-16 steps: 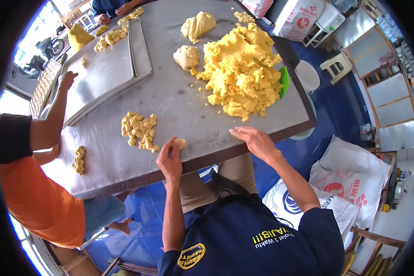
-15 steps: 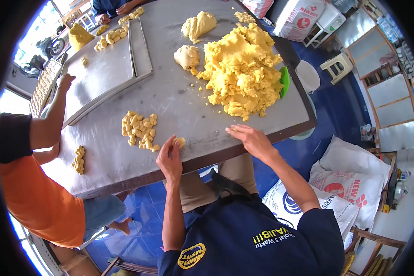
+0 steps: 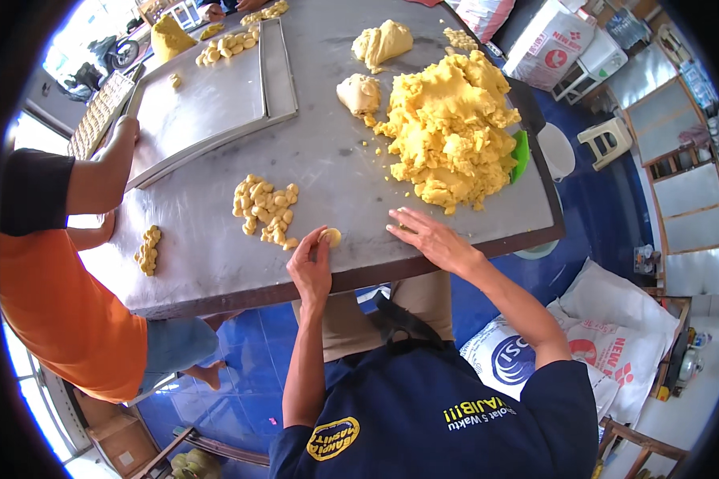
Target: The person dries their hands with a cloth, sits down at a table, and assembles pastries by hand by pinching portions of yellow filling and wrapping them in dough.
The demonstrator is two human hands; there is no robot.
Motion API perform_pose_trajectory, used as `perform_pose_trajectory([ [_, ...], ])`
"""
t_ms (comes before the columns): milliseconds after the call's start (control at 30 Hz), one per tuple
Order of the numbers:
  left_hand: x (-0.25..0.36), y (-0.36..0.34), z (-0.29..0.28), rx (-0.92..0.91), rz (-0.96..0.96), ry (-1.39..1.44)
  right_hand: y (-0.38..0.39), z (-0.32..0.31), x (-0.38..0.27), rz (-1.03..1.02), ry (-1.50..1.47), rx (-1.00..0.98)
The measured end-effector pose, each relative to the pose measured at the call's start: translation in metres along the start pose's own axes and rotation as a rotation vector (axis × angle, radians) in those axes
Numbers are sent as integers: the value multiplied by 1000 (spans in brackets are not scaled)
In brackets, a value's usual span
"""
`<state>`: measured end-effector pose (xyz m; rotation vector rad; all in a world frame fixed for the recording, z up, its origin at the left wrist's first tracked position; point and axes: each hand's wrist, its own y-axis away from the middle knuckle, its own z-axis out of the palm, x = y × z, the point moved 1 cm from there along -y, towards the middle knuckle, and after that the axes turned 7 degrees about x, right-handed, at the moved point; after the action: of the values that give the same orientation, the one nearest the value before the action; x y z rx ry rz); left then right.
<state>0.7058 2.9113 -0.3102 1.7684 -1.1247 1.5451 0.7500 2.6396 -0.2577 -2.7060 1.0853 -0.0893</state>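
Note:
A flattened pale dough disc (image 3: 332,237) is pinched in the fingers of my left hand (image 3: 311,270) at the near edge of the metal table (image 3: 200,263). My right hand (image 3: 434,241) has its fingers stretched out and apart on or just over the tabletop; a small yellow bit may be under the fingertips. Beyond it lies a big crumbly yellow mound (image 3: 447,120), with a green scraper (image 3: 521,157) at its right side. Small dough pieces (image 3: 260,199) are heaped ahead of my left hand. Two larger dough lumps (image 3: 358,97) sit behind them, near the mound.
A co-worker in orange (image 3: 64,311) reaches toward metal trays (image 3: 192,100) on the left; another person's hand (image 3: 211,11) is at the far edge. A plastic stool (image 3: 605,142), white bucket (image 3: 558,152) and sacks (image 3: 615,307) stand on the right.
The whole scene has shifted rightward in view. My left hand has moved up slightly with the disc between its fingers. My right hand's fingers are more spread. The co-worker's arm has shifted.

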Motion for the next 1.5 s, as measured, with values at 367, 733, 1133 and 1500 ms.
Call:
perform_pose_trajectory([
  [367,7,-2,-3,-25,24,-25,9,28,9,347,-326,213],
  [733,13,1,-3,-13,-2,-60,-2,24,-35,401,-326,119],
  [1133,16,5,35,-197,-193,53,-21,2,-72,566,-670,454],
  [1500,27,-13,28,-461,176,-302,-49,-2,-88,317,-708,390],
])
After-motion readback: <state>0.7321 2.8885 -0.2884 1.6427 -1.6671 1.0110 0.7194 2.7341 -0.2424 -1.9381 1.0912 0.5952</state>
